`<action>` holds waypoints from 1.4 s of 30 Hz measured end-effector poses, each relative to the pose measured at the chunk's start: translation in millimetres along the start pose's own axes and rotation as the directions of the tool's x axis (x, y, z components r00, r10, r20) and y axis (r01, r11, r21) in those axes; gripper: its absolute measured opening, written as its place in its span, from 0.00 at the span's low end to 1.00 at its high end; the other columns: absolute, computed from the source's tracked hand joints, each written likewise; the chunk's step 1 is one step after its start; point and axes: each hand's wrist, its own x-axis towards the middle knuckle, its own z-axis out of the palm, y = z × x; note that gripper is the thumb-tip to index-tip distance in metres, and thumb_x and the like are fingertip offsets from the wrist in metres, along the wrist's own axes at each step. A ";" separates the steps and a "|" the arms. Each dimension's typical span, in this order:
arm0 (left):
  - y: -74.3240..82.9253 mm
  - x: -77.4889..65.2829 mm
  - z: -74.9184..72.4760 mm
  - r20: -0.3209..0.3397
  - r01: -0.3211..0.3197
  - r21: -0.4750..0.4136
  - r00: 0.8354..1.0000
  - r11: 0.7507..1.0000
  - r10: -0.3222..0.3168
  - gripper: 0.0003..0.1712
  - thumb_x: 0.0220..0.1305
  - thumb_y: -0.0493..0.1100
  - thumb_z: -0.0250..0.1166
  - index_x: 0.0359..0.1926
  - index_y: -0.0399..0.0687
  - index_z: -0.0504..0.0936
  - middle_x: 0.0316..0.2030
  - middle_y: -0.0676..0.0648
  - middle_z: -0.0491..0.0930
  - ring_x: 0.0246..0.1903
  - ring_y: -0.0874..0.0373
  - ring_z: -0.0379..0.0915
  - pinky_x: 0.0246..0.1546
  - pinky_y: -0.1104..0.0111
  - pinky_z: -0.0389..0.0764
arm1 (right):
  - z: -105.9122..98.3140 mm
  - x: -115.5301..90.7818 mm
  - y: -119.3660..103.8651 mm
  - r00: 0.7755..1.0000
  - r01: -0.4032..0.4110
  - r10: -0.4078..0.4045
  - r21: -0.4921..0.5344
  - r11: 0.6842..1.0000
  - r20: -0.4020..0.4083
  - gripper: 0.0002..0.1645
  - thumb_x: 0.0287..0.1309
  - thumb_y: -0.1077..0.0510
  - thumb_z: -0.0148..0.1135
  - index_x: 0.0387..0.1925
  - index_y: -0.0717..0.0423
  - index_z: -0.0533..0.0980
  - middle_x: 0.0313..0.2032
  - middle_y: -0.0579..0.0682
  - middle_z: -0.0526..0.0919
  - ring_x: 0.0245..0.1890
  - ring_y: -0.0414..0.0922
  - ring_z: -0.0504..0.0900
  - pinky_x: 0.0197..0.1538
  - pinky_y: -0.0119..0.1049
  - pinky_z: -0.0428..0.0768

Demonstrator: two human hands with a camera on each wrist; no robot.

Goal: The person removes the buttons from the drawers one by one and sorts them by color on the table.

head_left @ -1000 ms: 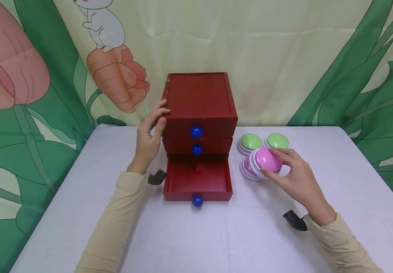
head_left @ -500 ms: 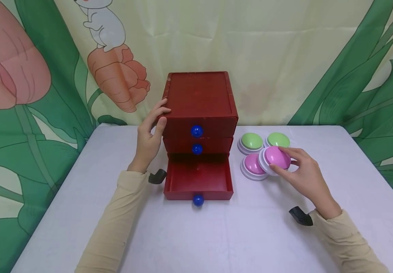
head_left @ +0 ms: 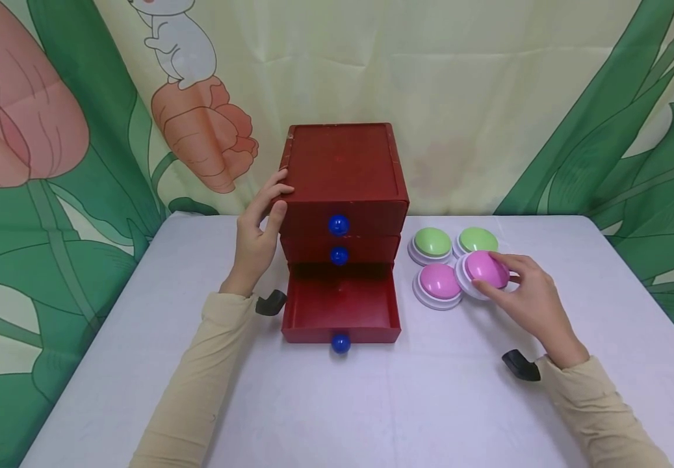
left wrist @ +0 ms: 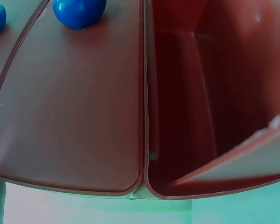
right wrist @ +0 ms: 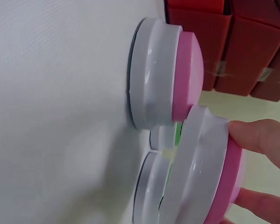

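My left hand rests against the upper left edge of a red drawer cabinet, its fingers fairly straight. The cabinet's bottom drawer is pulled out, and nothing is seen inside. My right hand pinches a pink push button with a white base between thumb and fingers. The right wrist view shows this held button tilted and raised off the table. Just left of it sits a second pink button. Two green buttons stand behind; the held one partly covers the right green button.
Blue knobs mark the drawer fronts; the upper two drawers are closed. A white cloth covers the table. Behind hangs a printed curtain with plants and a rabbit. A black piece sticks out at each wrist.
My right hand has moved to the right with the pink button, uncovering the other pink button on the table. My left hand stays on the cabinet.
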 end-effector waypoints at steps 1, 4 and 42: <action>0.0 0.1 0.1 0.000 -0.001 0.000 1.000 1.000 0.001 0.15 0.74 0.36 0.54 0.56 0.31 0.76 0.68 0.37 0.69 0.71 0.54 0.62 0.67 0.60 0.70 | -0.1 0.1 1.2 1.000 -0.005 0.005 -0.001 1.000 0.003 0.38 0.55 0.53 0.73 0.62 0.69 0.72 0.56 0.70 0.75 0.56 0.65 0.74 0.53 0.63 0.76; 0.3 0.1 0.2 0.002 0.000 0.001 1.000 1.000 0.000 0.15 0.74 0.36 0.54 0.56 0.32 0.76 0.68 0.38 0.69 0.70 0.54 0.63 0.67 0.61 0.70 | -1.1 -0.2 3.8 1.000 -0.025 0.025 -0.006 1.000 0.009 0.38 0.56 0.52 0.73 0.63 0.69 0.71 0.57 0.71 0.74 0.55 0.66 0.74 0.53 0.64 0.76; 1.2 -0.3 0.4 0.003 0.013 0.004 1.000 1.000 -0.013 0.16 0.73 0.34 0.53 0.57 0.32 0.75 0.69 0.37 0.68 0.71 0.54 0.61 0.67 0.64 0.70 | 2.4 -0.2 25.5 0.990 -0.090 0.099 -0.087 0.992 0.100 0.41 0.55 0.46 0.73 0.62 0.67 0.72 0.53 0.69 0.76 0.48 0.64 0.76 0.44 0.50 0.76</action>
